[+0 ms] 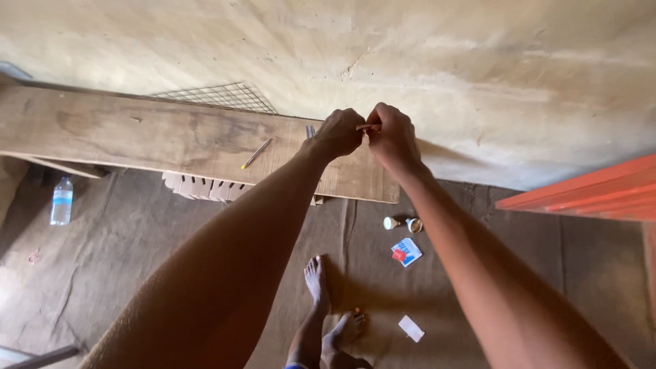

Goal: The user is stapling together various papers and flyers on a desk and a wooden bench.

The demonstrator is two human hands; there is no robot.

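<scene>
Wooden plank (137,133) by wall, both hands (365,133) pinching small stick (367,127), pencil (256,154) nearby

Across the upper left of the frame runs a long, weathered brown wooden plank (137,133), grained and darkly stained. On it lies a thin yellow-tipped grey pencil (256,154). Behind, upper centre, a grey wire grid (219,96) of small squares leans on the pale beige wall (478,61). At the right edge sits orange-red painted timber (588,195). Lower centre, a small blue, white and red paper packet (406,251) lies on dull brown floor matting (123,239).
</scene>
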